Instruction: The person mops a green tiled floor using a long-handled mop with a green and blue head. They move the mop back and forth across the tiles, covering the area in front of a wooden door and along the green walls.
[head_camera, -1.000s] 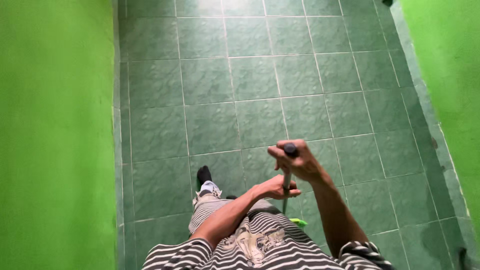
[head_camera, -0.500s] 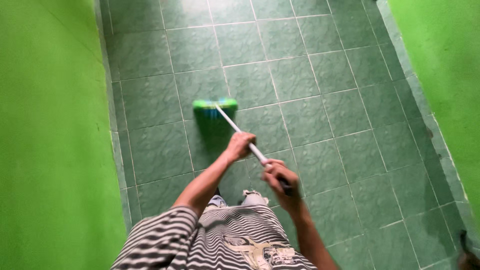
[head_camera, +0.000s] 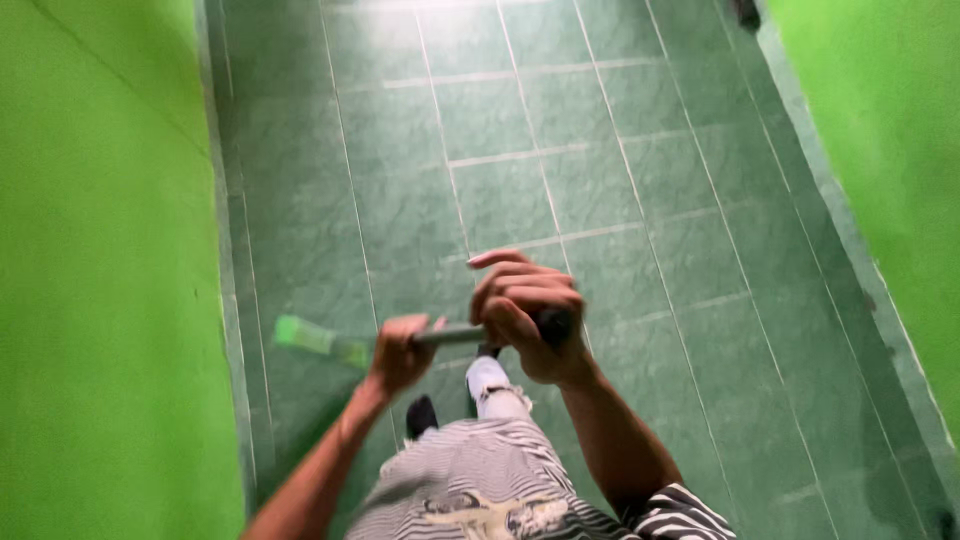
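Observation:
I hold a long-handled broom with both hands. My right hand (head_camera: 528, 312) is closed over the dark top end of the handle (head_camera: 452, 335). My left hand (head_camera: 400, 352) grips the pale shaft lower down. The green broom head (head_camera: 318, 340) is blurred and sits low on the left, close to the green wall. Below my hands are my striped clothing (head_camera: 490, 480) and one foot in a white and black shoe (head_camera: 488, 380).
A narrow passage floored with green tiles (head_camera: 560, 150) runs ahead. Bright green walls stand on the left (head_camera: 90, 300) and right (head_camera: 880, 120), each with a tiled skirting. A small dark object (head_camera: 745, 12) lies at the far right edge.
The broom head has swung from ahead of me to the lower left near the wall. Both hands kept hold of the handle and the shaft now lies almost level.

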